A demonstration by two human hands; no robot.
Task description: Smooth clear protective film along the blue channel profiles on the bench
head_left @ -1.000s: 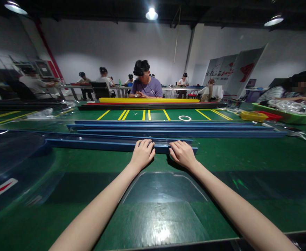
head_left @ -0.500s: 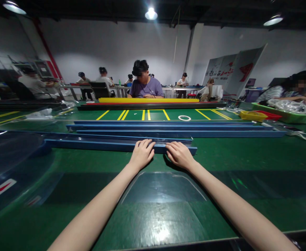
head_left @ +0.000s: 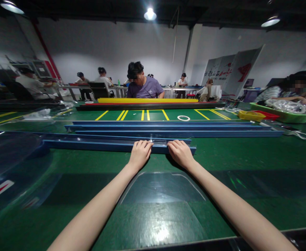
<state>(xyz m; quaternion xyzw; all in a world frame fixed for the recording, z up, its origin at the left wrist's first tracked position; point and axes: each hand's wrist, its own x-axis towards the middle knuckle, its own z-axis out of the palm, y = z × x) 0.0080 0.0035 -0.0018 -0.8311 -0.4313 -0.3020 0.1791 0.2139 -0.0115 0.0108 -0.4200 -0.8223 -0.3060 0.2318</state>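
Note:
A long blue plastic channel (head_left: 90, 145) lies across the green table, with a clear plastic strip (head_left: 160, 142) inside it. My left hand (head_left: 140, 153) is closed over the channel's near wall, its fingertips at the clear strip. Just to the right, near the channel's end, my right hand (head_left: 180, 152) is bent over the same wall in a similar grip. The fingertips and thumbs are partly hidden, so how firmly they press cannot be made out.
More blue channels (head_left: 179, 133) lie behind, then a white ring (head_left: 183, 118) and yellow and black strips (head_left: 147, 100). A coil of clear plastic (head_left: 8, 153) curves at left. Yellow (head_left: 251, 115) and green trays (head_left: 294, 115) stand right. A co-worker (head_left: 147, 86) sits opposite.
My left fingers have drawn closer together and curled in, and my right fingers have curled slightly more over the channel. The view has shifted slightly; the co-worker opposite leans lower.

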